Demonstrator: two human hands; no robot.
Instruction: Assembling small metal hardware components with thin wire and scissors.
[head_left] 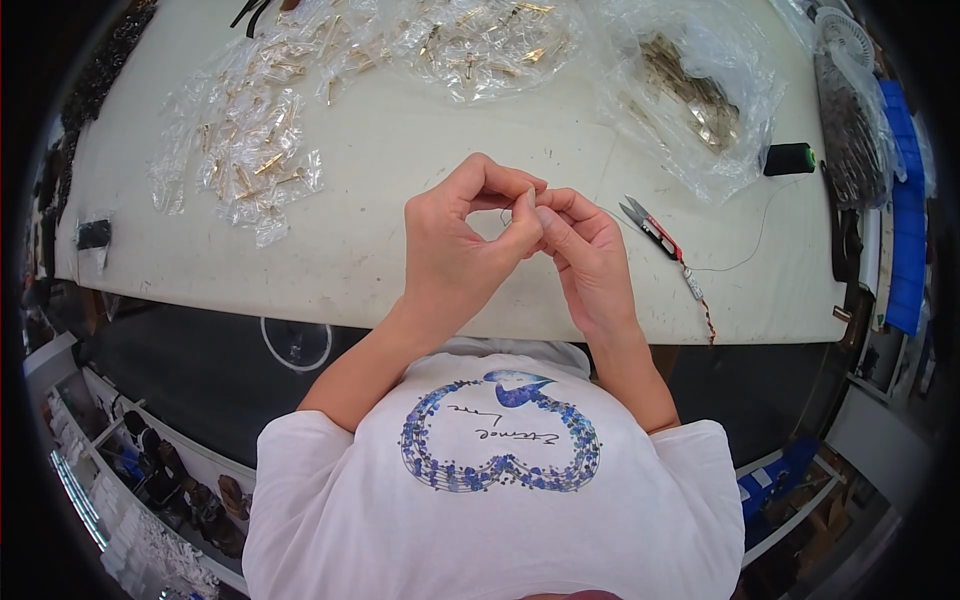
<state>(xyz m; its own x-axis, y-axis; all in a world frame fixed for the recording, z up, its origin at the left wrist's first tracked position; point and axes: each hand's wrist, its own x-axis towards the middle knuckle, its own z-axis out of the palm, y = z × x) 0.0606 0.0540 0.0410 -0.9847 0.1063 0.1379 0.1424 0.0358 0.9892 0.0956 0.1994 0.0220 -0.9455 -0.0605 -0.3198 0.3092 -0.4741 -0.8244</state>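
Above the table's near edge, my left hand (450, 240) and my right hand (598, 262) meet with their fingertips pinched together. A thin dark thread (735, 268) curves from a black spool (790, 159) past the thread snips toward my fingers. A small bend of it shows inside the ring of my left thumb and forefinger. Both hands are closed on the thread; anything else at the fingertips is too small or hidden to make out. Red-and-black thread snips (652, 229) lie to the right of my right hand, with a wrapped, twisted cord on their handle end.
Clear plastic packets with gold-coloured pieces (265, 150) spread over the far left and middle of the table (370, 240). An open plastic bag with brownish pieces (690, 95) lies far right. A small black packet (94, 236) sits at the left edge. Blue bins (903, 210) stand beyond the right edge.
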